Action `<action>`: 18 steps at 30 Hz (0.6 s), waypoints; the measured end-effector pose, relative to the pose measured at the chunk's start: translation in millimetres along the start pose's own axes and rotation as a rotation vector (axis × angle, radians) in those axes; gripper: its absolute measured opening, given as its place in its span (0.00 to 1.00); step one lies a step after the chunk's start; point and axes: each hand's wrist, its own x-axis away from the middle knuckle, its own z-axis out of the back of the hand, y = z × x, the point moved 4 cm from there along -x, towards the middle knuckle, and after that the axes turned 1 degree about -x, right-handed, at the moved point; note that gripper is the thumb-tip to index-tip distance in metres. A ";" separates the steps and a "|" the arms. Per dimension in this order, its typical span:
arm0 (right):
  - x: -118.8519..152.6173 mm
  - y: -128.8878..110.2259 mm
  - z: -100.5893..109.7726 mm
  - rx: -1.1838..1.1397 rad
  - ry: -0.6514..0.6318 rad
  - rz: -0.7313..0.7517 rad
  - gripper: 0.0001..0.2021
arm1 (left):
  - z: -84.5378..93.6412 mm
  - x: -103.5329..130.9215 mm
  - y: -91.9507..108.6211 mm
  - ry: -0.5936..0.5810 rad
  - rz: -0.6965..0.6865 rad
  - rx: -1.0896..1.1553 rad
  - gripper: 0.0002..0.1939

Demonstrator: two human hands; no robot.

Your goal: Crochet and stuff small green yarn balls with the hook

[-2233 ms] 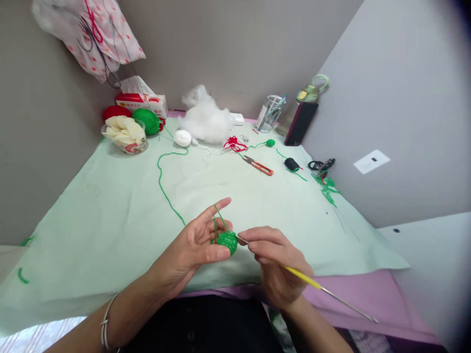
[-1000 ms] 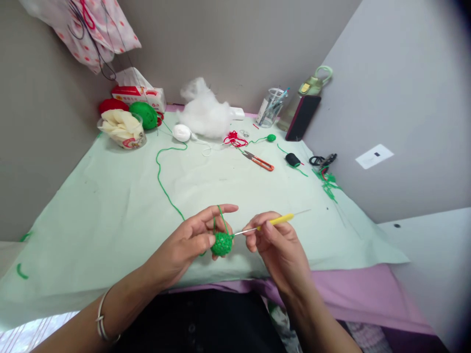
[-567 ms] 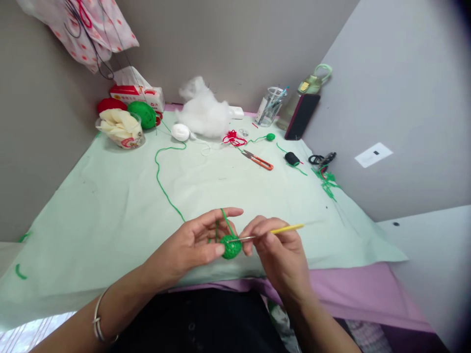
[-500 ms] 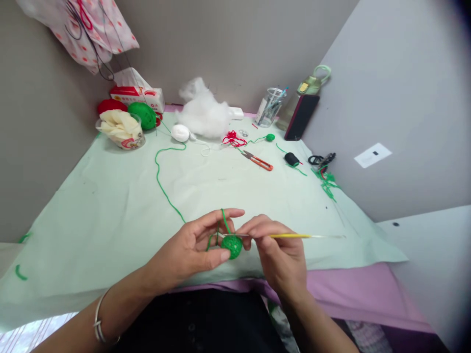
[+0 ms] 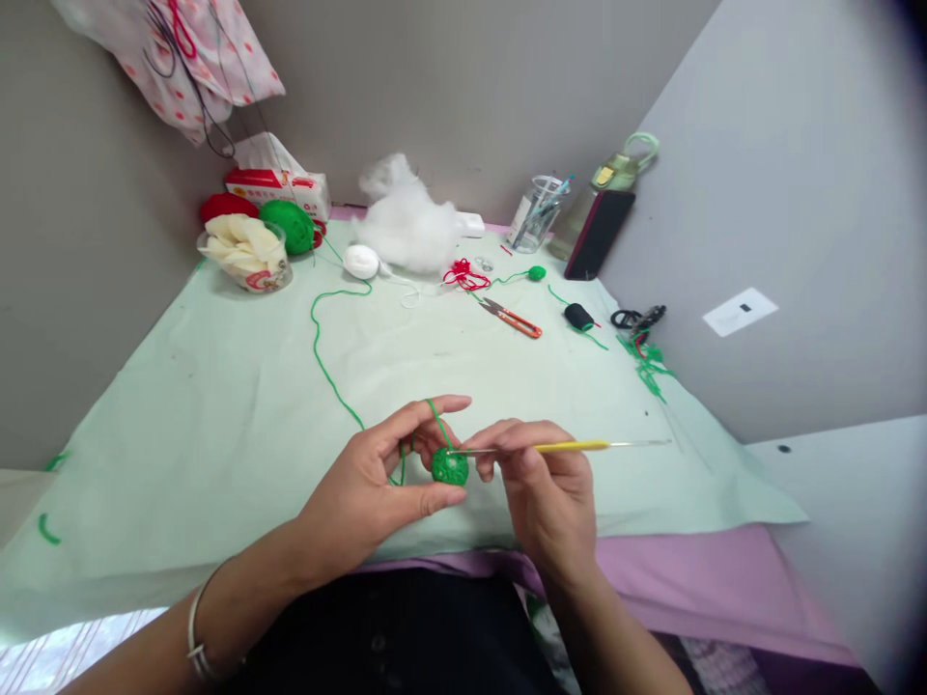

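Between the thumb and fingers of my left hand (image 5: 383, 468) is a small round green crochet piece (image 5: 450, 468). Green yarn (image 5: 436, 417) loops over my raised left index finger and runs down to the piece. My right hand (image 5: 548, 483) grips a crochet hook (image 5: 572, 447) with a yellow handle and thin metal ends. The hook lies almost level, its left tip at the upper edge of the crochet piece. Whether that tip is inside a stitch is too small to tell. From my left hand the yarn trails across the cloth toward a green yarn ball (image 5: 288, 228).
Orange thread snips (image 5: 513, 319) lie mid-table, near tangled red yarn (image 5: 465, 276). White stuffing (image 5: 409, 227) and a white yarn ball (image 5: 360, 262) sit behind. A clear cup (image 5: 536, 214), a phone (image 5: 600, 235) and a black spool (image 5: 578, 317) stand or lie at right; a tub (image 5: 261, 275) is at left.
The crochet piece has tipped in my left fingers and shifted slightly up and left. My left thumb now sits below it. The hook's tip has moved to its upper edge.
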 end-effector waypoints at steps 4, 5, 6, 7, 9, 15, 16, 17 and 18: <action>-2.3 -2.1 3.7 -0.004 -0.041 -0.040 0.08 | -0.1 -0.7 1.1 -0.009 0.019 -0.020 0.37; -2.8 -3.7 4.5 0.004 -0.057 -0.026 0.08 | -0.3 -0.6 1.0 -0.012 0.019 -0.021 0.38; -3.4 -5.2 5.0 0.016 -0.074 -0.008 0.08 | -0.4 -0.4 0.8 -0.016 0.018 -0.022 0.39; -3.9 -6.6 5.4 0.032 -0.090 0.010 0.08 | -0.4 0.1 0.4 -0.018 0.018 -0.023 0.40; -4.7 -8.6 6.1 0.064 -0.110 0.030 0.08 | 0.1 1.3 -0.2 -0.022 0.019 -0.035 0.40; -3.7 -11.7 5.9 0.107 -0.132 0.055 0.09 | 2.2 1.3 2.1 -0.008 -0.014 -0.122 0.37; -3.3 -12.2 5.9 0.110 -0.137 0.054 0.09 | 2.0 0.7 2.7 -0.006 -0.019 -0.136 0.36; -3.0 -12.7 5.9 0.112 -0.145 0.052 0.09 | 1.8 0.1 3.4 -0.004 -0.025 -0.147 0.34; -2.7 -13.2 5.8 0.115 -0.155 0.048 0.09 | 1.4 -0.3 4.2 -0.001 -0.032 -0.156 0.34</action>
